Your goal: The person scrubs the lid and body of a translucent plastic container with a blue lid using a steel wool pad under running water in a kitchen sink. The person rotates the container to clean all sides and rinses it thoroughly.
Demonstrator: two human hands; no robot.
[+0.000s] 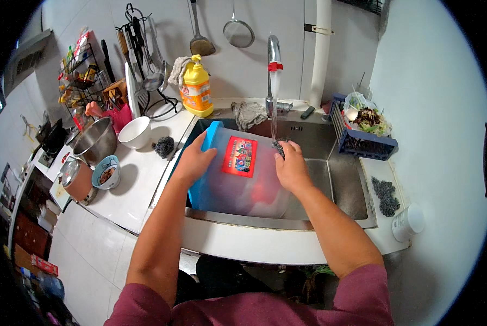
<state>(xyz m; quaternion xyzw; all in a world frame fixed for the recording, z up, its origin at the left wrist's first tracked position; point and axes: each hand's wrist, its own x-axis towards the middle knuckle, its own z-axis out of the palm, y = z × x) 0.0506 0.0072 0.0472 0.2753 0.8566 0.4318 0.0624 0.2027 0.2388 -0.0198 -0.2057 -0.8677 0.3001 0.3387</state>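
Note:
A translucent plastic storage box lies tilted on its side in the stainless steel sink, its blue edge to the left. It bears a red picture label. My left hand grips the box by that blue edge, the thumb lying over the near side. At the opposite end, my right hand holds a dark steel wool scourer, mostly covered by the fingers, against or close to the box. Water runs from the chrome tap down onto the scourer.
A yellow pump bottle and a grey rag stand behind the sink. Left are another scourer, a white bowl and a patterned bowl. Right are a blue crate, scourers and a white container.

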